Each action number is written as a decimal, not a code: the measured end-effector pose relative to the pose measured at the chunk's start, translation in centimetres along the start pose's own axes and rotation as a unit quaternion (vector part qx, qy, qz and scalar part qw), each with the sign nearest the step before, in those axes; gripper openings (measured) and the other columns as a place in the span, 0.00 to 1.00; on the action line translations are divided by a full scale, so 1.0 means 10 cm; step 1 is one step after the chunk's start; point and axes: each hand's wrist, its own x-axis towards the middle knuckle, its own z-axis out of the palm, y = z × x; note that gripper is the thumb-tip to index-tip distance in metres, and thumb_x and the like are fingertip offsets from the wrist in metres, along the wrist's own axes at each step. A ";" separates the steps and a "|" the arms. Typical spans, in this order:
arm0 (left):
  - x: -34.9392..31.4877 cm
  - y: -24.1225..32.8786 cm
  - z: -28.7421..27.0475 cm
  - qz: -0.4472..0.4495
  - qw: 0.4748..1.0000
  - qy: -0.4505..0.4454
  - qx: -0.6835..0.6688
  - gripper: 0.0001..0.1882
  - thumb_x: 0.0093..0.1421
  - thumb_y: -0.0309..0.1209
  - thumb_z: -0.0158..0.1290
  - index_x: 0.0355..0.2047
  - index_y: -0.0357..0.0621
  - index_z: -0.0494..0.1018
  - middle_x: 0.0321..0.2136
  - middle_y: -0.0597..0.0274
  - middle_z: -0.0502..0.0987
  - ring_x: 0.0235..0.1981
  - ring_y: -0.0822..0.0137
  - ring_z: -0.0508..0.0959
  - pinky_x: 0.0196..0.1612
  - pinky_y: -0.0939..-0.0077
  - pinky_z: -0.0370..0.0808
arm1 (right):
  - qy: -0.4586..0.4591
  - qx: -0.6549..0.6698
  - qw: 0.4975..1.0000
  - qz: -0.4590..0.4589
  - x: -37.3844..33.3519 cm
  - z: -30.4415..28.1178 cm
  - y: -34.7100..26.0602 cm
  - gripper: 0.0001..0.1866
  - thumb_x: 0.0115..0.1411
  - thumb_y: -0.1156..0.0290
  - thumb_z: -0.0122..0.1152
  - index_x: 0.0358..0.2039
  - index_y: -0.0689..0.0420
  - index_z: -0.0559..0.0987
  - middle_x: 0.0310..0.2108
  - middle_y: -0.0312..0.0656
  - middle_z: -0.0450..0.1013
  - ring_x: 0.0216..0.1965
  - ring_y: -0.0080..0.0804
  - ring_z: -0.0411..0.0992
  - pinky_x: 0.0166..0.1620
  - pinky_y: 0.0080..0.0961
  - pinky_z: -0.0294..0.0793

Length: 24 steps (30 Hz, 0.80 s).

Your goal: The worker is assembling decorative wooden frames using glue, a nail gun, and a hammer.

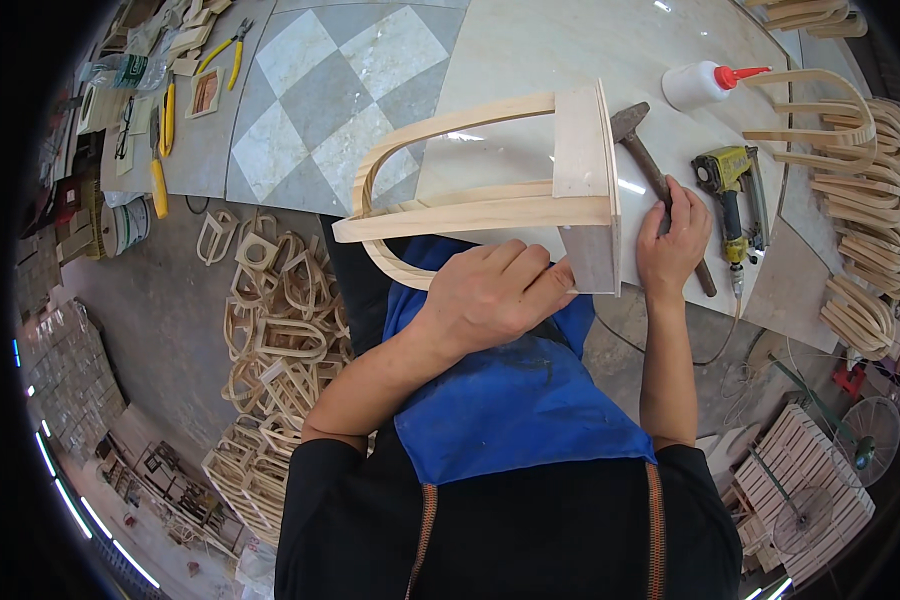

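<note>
A pale wooden frame (pixel 480 218) with bent, arched strips lies on its side at the near edge of the table, its flat base board turned to the right. My left hand (pixel 495 292) is closed on the frame's near side, by the lower corner of the base board. To the right, my right hand (pixel 675 240) has its fingers wrapped round the wooden handle of a hammer (pixel 647 160). The hammer lies on the tabletop with its dark head pointing away from me. Just right of that hand rests a yellow-and-black nail gun (pixel 732 195) with an air hose.
A white glue bottle (pixel 695 86) with a red nozzle lies behind the hammer. Stacked bent wooden strips (pixel 875 190) line the right side. Pliers (pixel 232 52) and cutters (pixel 159 165) sit at the far left. Finished-looking wooden frames (pixel 290 330) are heaped on the floor at left.
</note>
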 end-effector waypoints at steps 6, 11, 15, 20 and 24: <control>-0.10 -0.21 0.17 -0.031 0.993 -0.106 0.035 0.14 0.59 0.37 0.62 0.43 0.47 0.78 0.31 0.65 0.70 0.27 0.66 0.72 0.30 0.72 0.71 | 0.002 0.000 1.000 0.004 0.01 -0.01 -0.03 0.22 0.57 0.75 0.62 0.55 0.52 0.81 0.48 0.42 0.74 0.47 0.42 0.72 0.52 0.35 0.71; -0.09 -0.30 0.17 -0.099 0.980 -0.156 0.071 0.21 0.60 0.40 0.63 0.50 0.46 0.77 0.43 0.58 0.74 0.41 0.58 0.76 0.44 0.65 0.75 | 0.000 0.005 1.000 0.008 0.01 -0.01 -0.02 0.23 0.57 0.76 0.62 0.55 0.52 0.81 0.48 0.42 0.74 0.47 0.41 0.72 0.52 0.34 0.71; -0.15 -0.19 -0.04 -0.171 0.970 -0.169 0.045 0.31 0.60 0.44 0.63 0.60 0.44 0.73 0.62 0.48 0.68 0.62 0.47 0.70 0.65 0.57 0.68 | -0.003 0.009 1.000 0.016 0.01 -0.02 0.00 0.23 0.57 0.76 0.62 0.55 0.52 0.81 0.48 0.42 0.74 0.47 0.41 0.72 0.52 0.34 0.71; 0.06 0.11 -0.86 -0.140 0.931 -0.315 -0.123 0.30 0.60 0.45 0.64 0.58 0.42 0.75 0.59 0.48 0.75 0.53 0.56 0.78 0.56 0.64 0.75 | -0.002 0.002 1.000 0.020 0.02 -0.01 0.02 0.23 0.57 0.76 0.62 0.55 0.52 0.81 0.48 0.41 0.74 0.47 0.40 0.72 0.52 0.33 0.71; 0.39 0.02 -1.08 -0.169 0.954 -0.202 -0.146 0.22 0.57 0.44 0.68 0.46 0.44 0.81 0.36 0.64 0.83 0.34 0.66 0.80 0.42 0.72 0.76 | -0.004 0.000 1.000 0.014 0.02 -0.02 0.02 0.23 0.57 0.75 0.62 0.55 0.51 0.81 0.48 0.41 0.74 0.47 0.40 0.72 0.52 0.33 0.71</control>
